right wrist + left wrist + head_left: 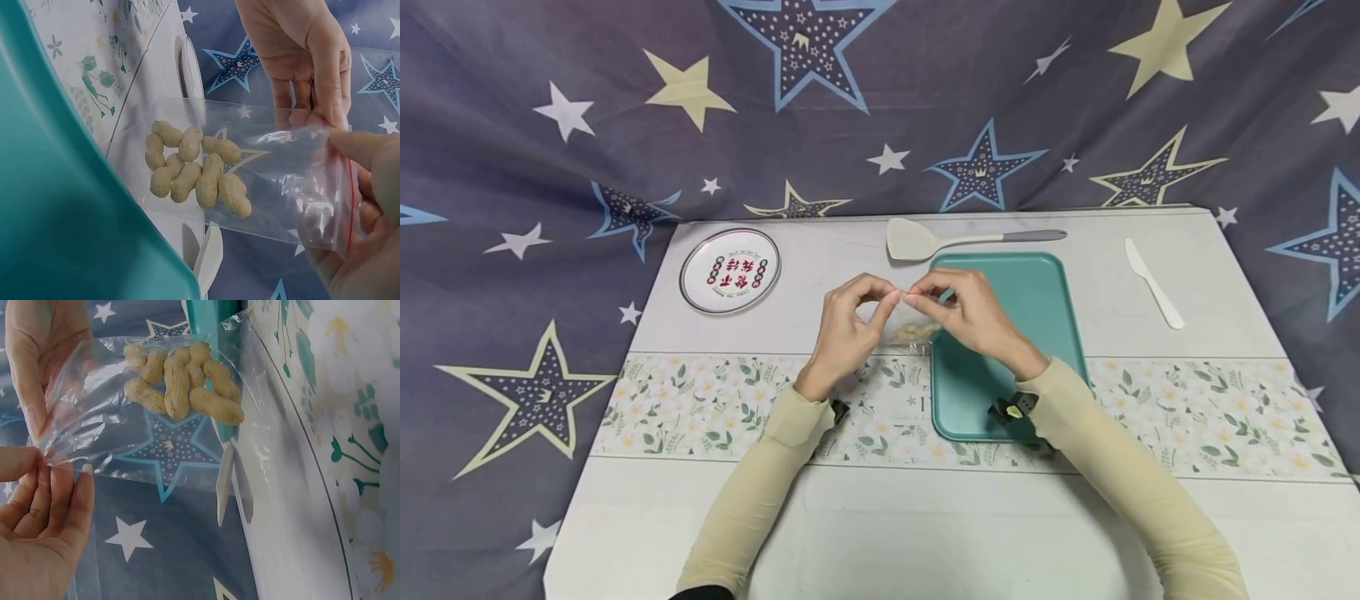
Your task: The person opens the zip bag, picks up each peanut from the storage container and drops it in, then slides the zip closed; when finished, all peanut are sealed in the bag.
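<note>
Between both hands hangs a clear zip-lock bag with a red seal line along its top. Several unshelled peanuts lie at the bottom of the bag. My left hand pinches the bag's top edge between thumb and index finger. Right beside it, my right hand pinches the same edge, the fingertips of the two hands almost touching. In the head view the bag is see-through and hard to make out, held above the table at the left edge of a teal tray.
Behind the tray lies a white spatula with a grey handle. A white knife rests at the right, and a round plate with red lettering at the left. A star-patterned cloth hangs behind the table.
</note>
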Tool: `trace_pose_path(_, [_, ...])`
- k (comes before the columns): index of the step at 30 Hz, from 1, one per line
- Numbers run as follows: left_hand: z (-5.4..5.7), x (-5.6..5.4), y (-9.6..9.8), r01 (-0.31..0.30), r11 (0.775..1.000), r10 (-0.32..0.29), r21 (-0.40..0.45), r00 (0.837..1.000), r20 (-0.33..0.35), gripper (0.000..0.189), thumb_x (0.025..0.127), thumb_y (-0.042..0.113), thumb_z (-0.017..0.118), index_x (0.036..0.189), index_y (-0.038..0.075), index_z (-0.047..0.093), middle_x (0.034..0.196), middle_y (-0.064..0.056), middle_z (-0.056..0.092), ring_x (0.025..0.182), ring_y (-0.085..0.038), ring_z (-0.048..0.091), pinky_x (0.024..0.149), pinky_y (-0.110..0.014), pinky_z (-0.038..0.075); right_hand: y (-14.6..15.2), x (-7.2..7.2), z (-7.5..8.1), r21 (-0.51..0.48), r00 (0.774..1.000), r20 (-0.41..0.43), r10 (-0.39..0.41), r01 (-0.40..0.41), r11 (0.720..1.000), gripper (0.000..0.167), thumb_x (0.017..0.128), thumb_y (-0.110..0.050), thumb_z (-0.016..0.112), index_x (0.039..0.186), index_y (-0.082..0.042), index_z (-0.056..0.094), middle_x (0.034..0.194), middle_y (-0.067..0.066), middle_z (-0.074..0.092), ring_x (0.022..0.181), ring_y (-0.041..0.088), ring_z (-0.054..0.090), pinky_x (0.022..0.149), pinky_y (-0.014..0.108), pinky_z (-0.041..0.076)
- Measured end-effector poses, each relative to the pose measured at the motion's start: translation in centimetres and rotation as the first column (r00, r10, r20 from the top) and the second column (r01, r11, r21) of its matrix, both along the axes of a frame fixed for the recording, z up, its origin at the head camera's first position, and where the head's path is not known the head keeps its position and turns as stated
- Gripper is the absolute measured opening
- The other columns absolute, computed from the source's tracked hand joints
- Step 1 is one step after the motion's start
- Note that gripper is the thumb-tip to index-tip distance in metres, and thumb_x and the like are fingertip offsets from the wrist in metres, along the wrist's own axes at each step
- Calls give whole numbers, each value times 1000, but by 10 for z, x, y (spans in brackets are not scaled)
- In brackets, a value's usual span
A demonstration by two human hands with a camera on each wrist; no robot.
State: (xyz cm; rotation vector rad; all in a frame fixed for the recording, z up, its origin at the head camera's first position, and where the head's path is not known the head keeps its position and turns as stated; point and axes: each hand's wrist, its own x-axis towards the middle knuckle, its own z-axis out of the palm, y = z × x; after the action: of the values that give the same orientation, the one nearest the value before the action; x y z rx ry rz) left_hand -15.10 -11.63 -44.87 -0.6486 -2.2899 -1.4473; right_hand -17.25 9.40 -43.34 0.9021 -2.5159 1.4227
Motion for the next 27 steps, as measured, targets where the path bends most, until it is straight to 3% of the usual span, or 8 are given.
trace_pose_path(9, [-2,-1,-2,2,1000,-2,7,999,37,12,101,15,70,97,3,74,93,-11,75,88,-22,72,93,-36,62,2,0,-3,-7,999,33,-23,23,1000,12,97,-21,76,99,-11,81,89,3,75,79,14,68,69,38,61])
trace_pose_path(18, [-3,-2,1,-2,999,1,38,999,52,7,98,7,71,97,1,73,91,-14,74,85,-25,70,91,-39,63,11,-1,-8,-6,996,72,-42,43,999,10,97,-21,76,98,-12,81,89,2,77,77,13,68,72,30,60])
trace_pose_path(27, [-3,-4,-1,-18,1000,18,20,1000,26,14,101,13,69,97,1,72,90,-13,74,84,-22,70,89,-33,63,16,-1,-9,-11,993,106,-61,62,998,10,98,-21,75,99,-12,80,88,2,77,76,11,67,68,24,59])
